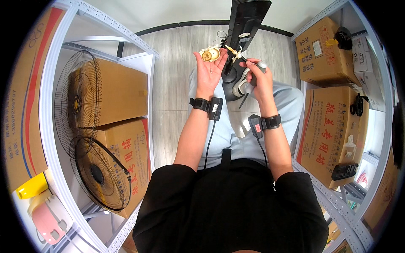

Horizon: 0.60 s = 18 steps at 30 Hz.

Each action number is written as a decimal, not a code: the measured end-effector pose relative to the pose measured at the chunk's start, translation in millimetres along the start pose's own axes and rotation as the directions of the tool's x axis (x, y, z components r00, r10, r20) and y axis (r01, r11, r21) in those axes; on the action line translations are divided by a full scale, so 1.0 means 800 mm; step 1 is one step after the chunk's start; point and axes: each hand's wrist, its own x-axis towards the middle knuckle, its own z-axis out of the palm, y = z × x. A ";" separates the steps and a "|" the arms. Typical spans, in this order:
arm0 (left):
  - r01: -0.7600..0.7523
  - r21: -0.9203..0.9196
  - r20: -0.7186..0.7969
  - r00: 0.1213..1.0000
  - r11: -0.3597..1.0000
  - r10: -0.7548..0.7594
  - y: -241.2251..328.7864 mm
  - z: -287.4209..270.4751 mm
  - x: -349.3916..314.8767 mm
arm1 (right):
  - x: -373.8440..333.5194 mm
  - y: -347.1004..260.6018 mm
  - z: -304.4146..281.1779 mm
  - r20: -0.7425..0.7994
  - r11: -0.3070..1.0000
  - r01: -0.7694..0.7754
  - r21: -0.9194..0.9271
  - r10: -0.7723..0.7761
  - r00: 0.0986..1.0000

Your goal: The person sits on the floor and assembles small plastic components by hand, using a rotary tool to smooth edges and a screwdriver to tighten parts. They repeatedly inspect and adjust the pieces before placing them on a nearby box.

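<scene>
My left hand is turned palm up. Between its thumb and fingers rests a cream plastic housing with a round brass-coloured part in it. In my right hand is a screwdriver with a grey handle, its shaft pointing left toward small cream mechanism parts. Those parts sit against a black upright stand, beside a coiled black wire. The screwdriver's tip is too small to make out among them. The stand's round black base lies on the floor between my legs.
Metal shelves flank me on both sides. On the left are wire fan guards in front of cardboard boxes, and a pink plastic part. On the right, more boxes carry black fan parts. Cables hang from my wrist straps.
</scene>
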 end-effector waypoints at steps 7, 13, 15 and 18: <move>0.014 -0.030 -0.008 1.000 0.999 -0.014 0.000 -0.002 0.000 | 0.000 -0.001 -0.003 -0.005 1.000 -0.006 0.006 0.006 1.000; 0.014 -0.010 0.009 1.000 1.000 -0.014 -0.001 -0.002 0.000 | 0.000 0.000 -0.005 -0.005 1.000 -0.009 0.010 0.009 1.000; 0.011 -0.007 0.006 1.000 1.000 -0.011 -0.001 -0.002 0.000 | 0.000 0.000 -0.005 -0.005 1.000 -0.011 0.011 0.011 1.000; 0.012 -0.004 0.009 1.000 1.000 -0.012 -0.002 -0.002 0.000 | 0.000 0.000 -0.006 -0.005 1.000 -0.011 0.012 0.011 1.000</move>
